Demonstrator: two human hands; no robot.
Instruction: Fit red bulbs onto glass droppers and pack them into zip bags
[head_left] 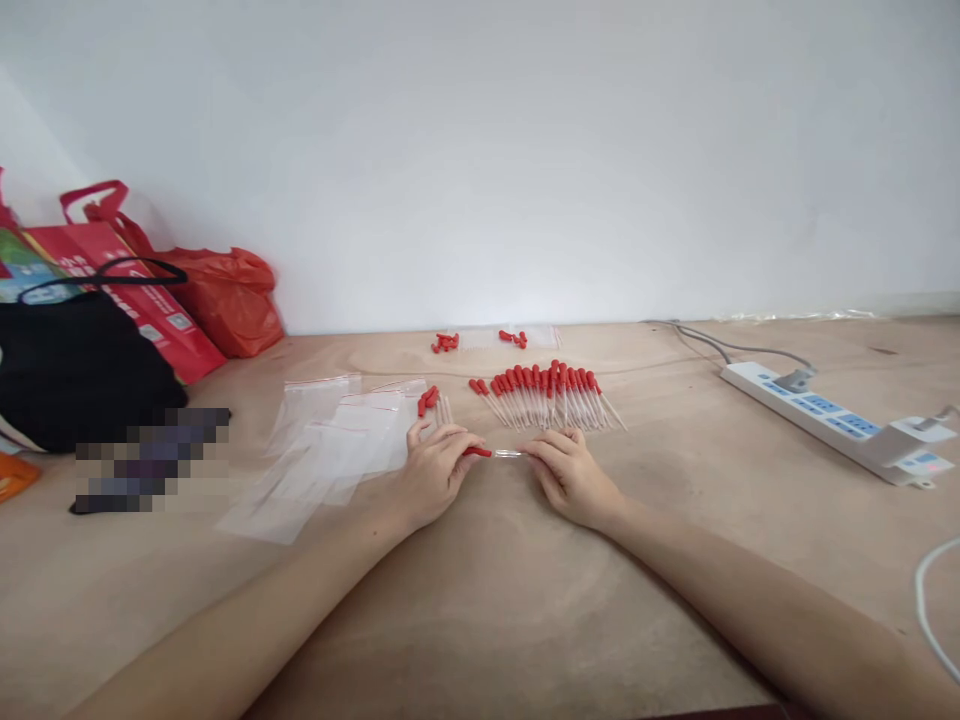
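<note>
Between thumb and fingers, my left hand [439, 470] pinches a red rubber bulb [478, 452]. Facing it across a small gap is a clear glass tube [508, 454], gripped at its right end by my right hand [574, 473]. Just beyond both hands lies a fanned row of droppers with red bulbs [551, 385]. Loose red bulbs [427, 401] and a few clear tubes [445, 410] rest behind my left hand. Clear zip bags [322, 460] overlap on the table to its left.
More red bulbs [445, 343] and a clear bag [480, 339] lie near the wall. A white power strip [817, 410] with plugs stands right. At left are a black bag [82, 370], red bags [225, 300] and a pixelated dark object [154, 460].
</note>
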